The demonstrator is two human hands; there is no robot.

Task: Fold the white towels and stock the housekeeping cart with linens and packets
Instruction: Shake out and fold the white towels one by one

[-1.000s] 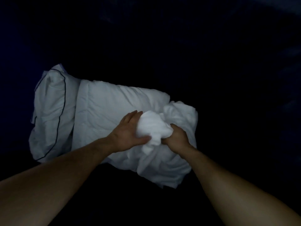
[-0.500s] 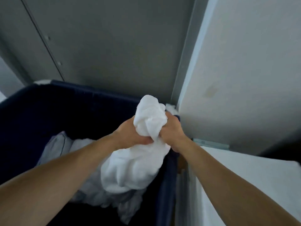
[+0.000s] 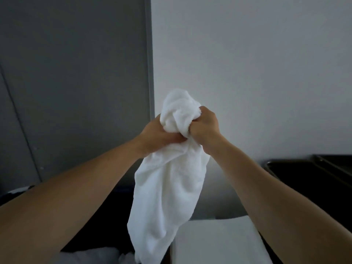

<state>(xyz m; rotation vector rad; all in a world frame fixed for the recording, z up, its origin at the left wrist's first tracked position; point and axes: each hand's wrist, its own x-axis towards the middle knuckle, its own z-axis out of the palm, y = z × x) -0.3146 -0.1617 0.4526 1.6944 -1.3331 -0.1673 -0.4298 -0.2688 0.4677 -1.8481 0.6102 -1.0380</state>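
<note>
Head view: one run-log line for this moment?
left hand grips white towel | right hand grips it | state: bunched, hanging, unfolded

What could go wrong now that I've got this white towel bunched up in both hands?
Both the left hand and right hand grip the towel in a wad, not by corners, so it may open unevenly and fold crooked. Its hanging end dangles near the linens below and might drag or catch on them.

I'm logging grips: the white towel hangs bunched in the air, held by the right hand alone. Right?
Not alone: the head view shows the left hand and the right hand both gripping the white towel, which hangs bunched in the air.
</note>
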